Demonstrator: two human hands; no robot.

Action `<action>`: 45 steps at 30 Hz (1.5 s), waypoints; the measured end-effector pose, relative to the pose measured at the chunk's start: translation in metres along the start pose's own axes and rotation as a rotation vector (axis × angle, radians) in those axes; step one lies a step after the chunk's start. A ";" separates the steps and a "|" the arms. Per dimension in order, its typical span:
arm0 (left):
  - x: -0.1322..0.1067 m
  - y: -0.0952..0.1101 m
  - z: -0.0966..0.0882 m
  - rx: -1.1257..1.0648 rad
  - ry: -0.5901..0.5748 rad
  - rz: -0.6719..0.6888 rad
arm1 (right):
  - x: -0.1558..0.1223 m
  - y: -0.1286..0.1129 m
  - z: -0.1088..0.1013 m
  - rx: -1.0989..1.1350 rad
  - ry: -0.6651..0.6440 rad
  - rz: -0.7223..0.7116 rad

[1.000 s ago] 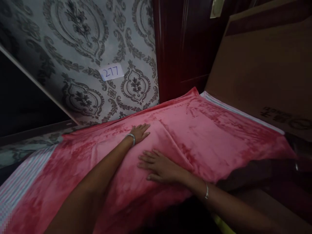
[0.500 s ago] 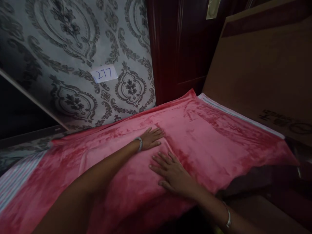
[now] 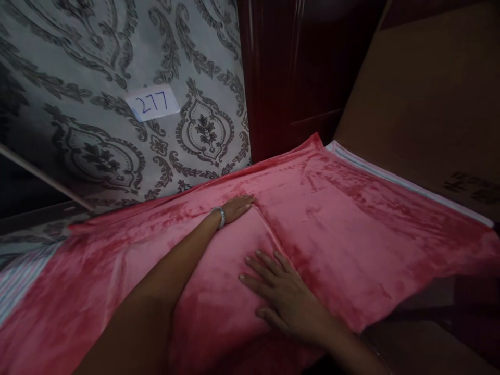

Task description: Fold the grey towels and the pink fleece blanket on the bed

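A plush pink-red cloth [image 3: 336,224] lies spread out before me, with darker brushed streaks and a raised folded layer in its middle. My left hand [image 3: 235,208], with a silver bangle at the wrist, rests on the far corner of that layer, fingers stretched out and close together. Nearer to me, my right hand [image 3: 283,289] lies with spread fingers on the same layer, beside its right edge. Both palms face down and neither hand grips anything. The cloth's near side is partly hidden by my arms.
Behind the cloth stands a wall with grey damask wallpaper [image 3: 207,62], bearing a paper label [image 3: 153,102] marked 277. Right of it is a dark red panel [image 3: 289,67]. A large cardboard box [image 3: 433,94] rises at the right. Striped fabric [image 3: 25,276] shows at the left.
My left hand has shifted slightly left and up, its fingers now closer together. My right hand stays spread in nearly the same place. The view has moved a little closer and turned.
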State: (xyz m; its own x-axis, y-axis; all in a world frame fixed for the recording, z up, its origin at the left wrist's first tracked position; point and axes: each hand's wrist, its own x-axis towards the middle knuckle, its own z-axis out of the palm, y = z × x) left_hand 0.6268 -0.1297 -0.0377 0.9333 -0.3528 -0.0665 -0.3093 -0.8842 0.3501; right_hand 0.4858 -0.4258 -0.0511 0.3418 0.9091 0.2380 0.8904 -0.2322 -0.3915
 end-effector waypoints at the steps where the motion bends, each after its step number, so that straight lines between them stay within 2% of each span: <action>1: 0.000 0.003 -0.001 0.014 -0.003 0.001 | 0.000 0.000 0.001 -0.009 0.006 0.001; 3: -0.001 0.014 -0.004 0.064 -0.008 -0.032 | 0.001 0.002 0.004 -0.030 0.021 -0.005; 6: -0.005 0.035 -0.014 0.188 0.026 -0.150 | -0.002 0.006 0.009 -0.055 0.046 -0.021; 9: -0.024 0.054 -0.030 0.231 0.055 -0.171 | -0.006 0.008 0.003 -0.061 0.036 -0.038; 13: -0.087 0.067 -0.044 0.116 0.019 0.005 | 0.010 -0.013 -0.027 -0.051 0.025 -0.119; 16: -0.144 0.068 -0.041 0.080 -0.014 0.015 | 0.043 -0.043 -0.038 0.005 -0.008 -0.334; 19: -0.185 0.061 -0.028 0.142 -0.022 -0.060 | 0.073 -0.064 -0.021 0.042 -0.117 -0.514; 21: -0.199 0.055 -0.016 0.194 -0.008 -0.081 | 0.082 -0.066 -0.001 0.035 -0.173 -0.520; 23: -0.202 0.047 -0.007 0.223 0.010 -0.075 | 0.083 -0.063 0.015 0.034 -0.206 -0.486; 25: -0.199 0.038 -0.003 0.226 0.017 -0.051 | 0.079 -0.059 0.023 0.042 -0.230 -0.453; 28: -0.190 0.018 -0.009 0.203 0.012 -0.049 | 0.077 -0.059 0.020 0.056 -0.278 -0.428; 32: -0.178 -0.017 -0.019 0.134 -0.008 -0.169 | 0.080 -0.062 0.013 0.084 -0.318 -0.410; 35: -0.173 -0.033 -0.019 0.094 0.013 -0.238 | 0.082 -0.061 0.015 0.097 -0.320 -0.405; 39: -0.173 -0.024 -0.015 0.163 0.096 -0.270 | 0.080 -0.055 0.023 0.093 -0.299 -0.412; 42: -0.179 -0.004 -0.021 0.272 0.101 -0.335 | 0.076 -0.049 0.026 0.083 -0.281 -0.418; 45: -0.196 0.018 -0.033 0.316 0.125 -0.315 | 0.075 -0.048 0.021 0.108 -0.271 -0.417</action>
State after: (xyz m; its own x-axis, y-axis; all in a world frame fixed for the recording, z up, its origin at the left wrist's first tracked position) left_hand 0.4442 -0.0660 0.0125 0.9995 -0.0299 -0.0041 -0.0298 -0.9992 0.0281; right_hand 0.4619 -0.3395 -0.0333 -0.1388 0.9773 0.1598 0.8935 0.1932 -0.4053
